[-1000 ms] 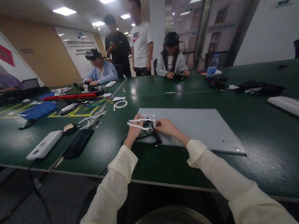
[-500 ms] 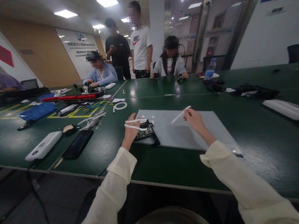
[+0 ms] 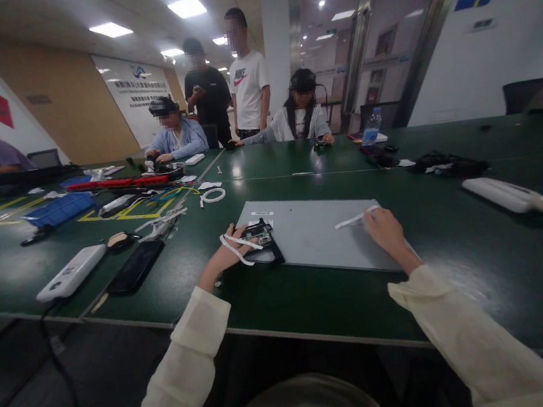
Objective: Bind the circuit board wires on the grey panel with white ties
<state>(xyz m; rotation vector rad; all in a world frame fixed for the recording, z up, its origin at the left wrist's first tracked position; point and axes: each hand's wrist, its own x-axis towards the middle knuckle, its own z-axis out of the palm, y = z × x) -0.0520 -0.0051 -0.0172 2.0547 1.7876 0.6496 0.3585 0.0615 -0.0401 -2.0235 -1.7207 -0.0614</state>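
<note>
A flat grey panel (image 3: 316,234) lies on the green table in front of me. At its left end sits a small circuit board in a black frame (image 3: 277,251). My left hand (image 3: 225,254) is closed at the left side of this board, and a looped white strip (image 3: 239,254) hangs across its fingers. Over the panel's right part, my right hand (image 3: 384,226) pinches one end of a short white strip (image 3: 349,220), whose free end points left.
Left of me lie a white power strip (image 3: 72,272), a black phone (image 3: 136,267) and a blue tray (image 3: 59,210). A white cable coil (image 3: 212,195) is beyond the panel. Another white device (image 3: 497,194) lies at the right. Several people are across the table.
My right hand has moved right and nearer the panel's right edge with its strip. My left hand has shifted slightly left and lower. A seated person across the table has stretched out an arm.
</note>
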